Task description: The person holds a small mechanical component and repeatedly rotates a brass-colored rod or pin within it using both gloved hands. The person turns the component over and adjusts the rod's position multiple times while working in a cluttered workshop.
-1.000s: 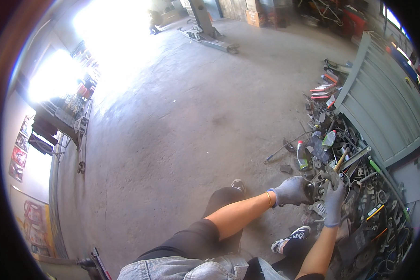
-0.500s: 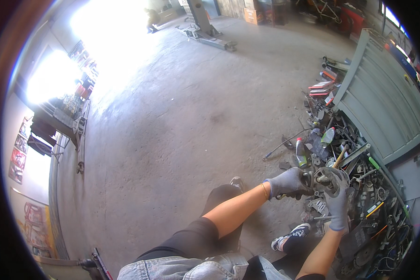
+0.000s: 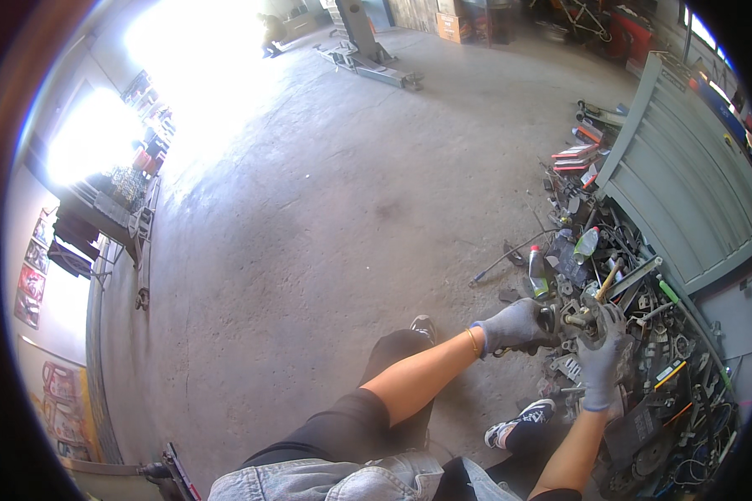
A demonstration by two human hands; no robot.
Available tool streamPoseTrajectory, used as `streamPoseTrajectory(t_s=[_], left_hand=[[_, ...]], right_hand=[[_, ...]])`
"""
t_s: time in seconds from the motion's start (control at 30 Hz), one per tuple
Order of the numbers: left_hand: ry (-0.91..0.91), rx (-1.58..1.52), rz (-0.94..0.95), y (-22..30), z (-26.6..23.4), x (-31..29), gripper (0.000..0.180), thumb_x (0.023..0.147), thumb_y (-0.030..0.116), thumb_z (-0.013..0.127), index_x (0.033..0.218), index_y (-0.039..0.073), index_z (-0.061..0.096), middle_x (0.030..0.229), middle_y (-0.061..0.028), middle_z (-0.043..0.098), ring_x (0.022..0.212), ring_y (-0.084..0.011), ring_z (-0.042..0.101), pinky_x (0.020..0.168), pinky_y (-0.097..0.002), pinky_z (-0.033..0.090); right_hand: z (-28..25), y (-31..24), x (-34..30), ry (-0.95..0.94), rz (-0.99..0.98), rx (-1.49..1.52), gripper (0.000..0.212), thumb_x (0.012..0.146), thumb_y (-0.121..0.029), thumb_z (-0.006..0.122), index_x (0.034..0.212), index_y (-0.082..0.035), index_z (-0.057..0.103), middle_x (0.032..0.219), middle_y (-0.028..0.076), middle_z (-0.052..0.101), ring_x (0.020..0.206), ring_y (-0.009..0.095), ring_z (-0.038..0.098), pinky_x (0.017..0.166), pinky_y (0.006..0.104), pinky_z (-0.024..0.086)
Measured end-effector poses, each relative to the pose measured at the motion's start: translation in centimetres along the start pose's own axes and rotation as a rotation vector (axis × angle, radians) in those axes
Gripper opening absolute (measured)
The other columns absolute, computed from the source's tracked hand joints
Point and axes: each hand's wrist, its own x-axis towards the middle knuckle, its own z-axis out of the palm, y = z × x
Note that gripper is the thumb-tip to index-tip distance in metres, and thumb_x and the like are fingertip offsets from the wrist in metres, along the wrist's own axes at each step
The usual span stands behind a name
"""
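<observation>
Both of my hands wear grey work gloves with dark palms, and they meet above the near edge of a heap of used parts. My left hand (image 3: 511,327) is closed round the left end of a dark metal car part (image 3: 575,320); a pale, bolt-like piece of it shows between the hands. My right hand (image 3: 600,361) has its fingers curled over the right end of the same part. Its exact kind I cannot make out. Just beyond my hands, a tool with a yellowish handle (image 3: 608,280) sticks up from the heap.
The heap (image 3: 643,409) of metal and plastic parts spreads along my right. A bottle with a red cap (image 3: 537,271) and a clear bottle (image 3: 586,243) lie on it. Behind leans a grey metal panel (image 3: 685,175). A lift post (image 3: 355,33) stands far off on the concrete floor (image 3: 326,209).
My right hand's fingers have shifted on the metal part, and more of its pale middle shows. My left hand has stayed in place.
</observation>
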Motion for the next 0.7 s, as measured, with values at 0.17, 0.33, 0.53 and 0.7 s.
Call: streamPoseTrajectory(t_s=[0.17, 0.33, 0.53, 0.7], left_hand=[[0.204, 0.092, -0.036, -1.1, 1.3, 0.9, 0.033, 0.085, 0.037, 0.077, 0.088, 0.005, 0.075, 0.067, -0.0072, 0.070, 0.061, -0.0149, 0.067, 0.057, -0.0323, 0.053], [0.280, 0.306, -0.135, -1.8, 2.3, 1.7, 0.032, 0.085, 0.038, 0.076, 0.092, 0.007, 0.075, 0.073, -0.0073, 0.072, 0.065, -0.0176, 0.070, 0.062, -0.0345, 0.055], [0.046, 0.151, -0.083, -1.0, 1.9, 1.0, 0.039, 0.083, 0.046, 0.079, 0.091, 0.008, 0.076, 0.069, -0.0059, 0.070, 0.056, -0.0128, 0.064, 0.053, -0.0312, 0.051], [-0.157, 0.139, -0.085, 0.7, 1.8, 0.2, 0.039, 0.082, 0.045, 0.080, 0.086, 0.007, 0.075, 0.062, -0.0039, 0.066, 0.051, -0.0101, 0.059, 0.047, -0.0274, 0.045]], right_hand=[[2.5, -1.8, -0.7, -0.043, 0.075, -0.304, 0.034, 0.082, -0.019, 0.076, 0.116, -0.011, 0.074, 0.103, 0.009, 0.066, 0.103, 0.033, 0.060, 0.093, 0.0476, 0.047], [3.3, -4.1, -0.7, -0.083, 0.003, -0.425, 0.025, 0.082, -0.017, 0.074, 0.106, -0.011, 0.075, 0.097, 0.007, 0.066, 0.097, 0.032, 0.060, 0.093, 0.0462, 0.046], [-2.7, -1.0, 0.9, -0.377, 0.606, 0.662, 0.040, 0.076, -0.008, 0.087, 0.114, -0.002, 0.072, 0.107, 0.005, 0.071, 0.106, 0.017, 0.066, 0.089, 0.0351, 0.054], [-4.2, 0.0, 0.6, -0.470, 0.490, 0.709, 0.048, 0.077, -0.006, 0.088, 0.121, 0.001, 0.070, 0.114, 0.007, 0.072, 0.104, 0.013, 0.067, 0.092, 0.0289, 0.054]])
